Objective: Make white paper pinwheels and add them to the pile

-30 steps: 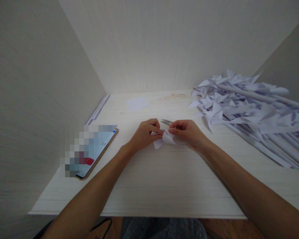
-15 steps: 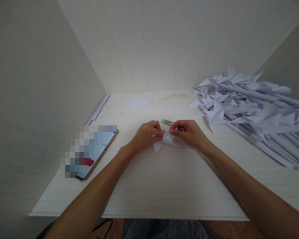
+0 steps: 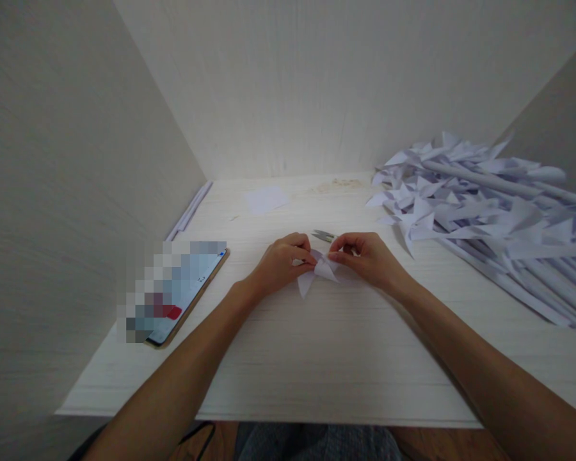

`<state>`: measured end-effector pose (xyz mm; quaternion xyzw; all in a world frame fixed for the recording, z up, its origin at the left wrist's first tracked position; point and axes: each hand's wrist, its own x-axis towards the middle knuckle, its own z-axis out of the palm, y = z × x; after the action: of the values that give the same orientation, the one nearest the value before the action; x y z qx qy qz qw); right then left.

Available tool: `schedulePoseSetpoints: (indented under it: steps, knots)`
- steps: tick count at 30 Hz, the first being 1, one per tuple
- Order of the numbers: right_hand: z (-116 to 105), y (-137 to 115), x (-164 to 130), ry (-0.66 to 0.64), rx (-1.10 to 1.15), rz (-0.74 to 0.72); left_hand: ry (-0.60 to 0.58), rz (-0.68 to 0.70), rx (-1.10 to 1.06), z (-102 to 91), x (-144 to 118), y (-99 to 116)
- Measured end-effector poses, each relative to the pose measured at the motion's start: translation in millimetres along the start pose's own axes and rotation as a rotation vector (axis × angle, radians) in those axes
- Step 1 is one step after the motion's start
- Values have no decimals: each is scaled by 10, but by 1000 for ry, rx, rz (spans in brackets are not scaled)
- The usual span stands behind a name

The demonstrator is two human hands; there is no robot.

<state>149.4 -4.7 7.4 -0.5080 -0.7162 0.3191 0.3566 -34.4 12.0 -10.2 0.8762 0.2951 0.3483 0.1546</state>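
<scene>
Between my hands, just above or on the table, is a white paper pinwheel (image 3: 325, 269) with folded, curled blades. My left hand (image 3: 284, 261) pinches its left side, thumb and fingers closed on the paper. Closed in a pinch near its centre and right side, my right hand (image 3: 362, 256) also grips it. Scissors (image 3: 323, 236) lie right behind my right hand, pointed blades to the left; their handles are hidden by the hand.
On the right a heap of white paper pinwheels (image 3: 422, 208) lies with rolled paper sticks (image 3: 504, 275). A phone (image 3: 187, 294), partly blurred, rests at the left. A paper sheet (image 3: 266, 200) lies at the back, and thin paper rolls (image 3: 189, 210) lie along the left wall.
Both hands keep their pinch on the pinwheel and have barely moved. A blade's fold near the centre shows slightly more. The view has shifted a little.
</scene>
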Motion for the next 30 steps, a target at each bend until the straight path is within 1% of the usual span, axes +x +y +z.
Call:
schedulePoseSetpoints:
  steps: [6, 14, 19, 24, 30]
  knots:
    - [-20, 17, 0, -30, -3, -28, -2, -6, 32, 4, -3, -1]
    - [-24, 7, 6, -41, -50, -17, 1, 64, 32, 10, -13, -1]
    - [-35, 18, 1, -63, -81, -44, -7, 96, 54, 24, -19, -10]
    - [-56, 30, -3, -96, -54, -68, -31, 101, 68, 20, -20, 2]
    - [-74, 17, -11, -120, -43, -40, -36, 121, 85, 18, -22, 10]
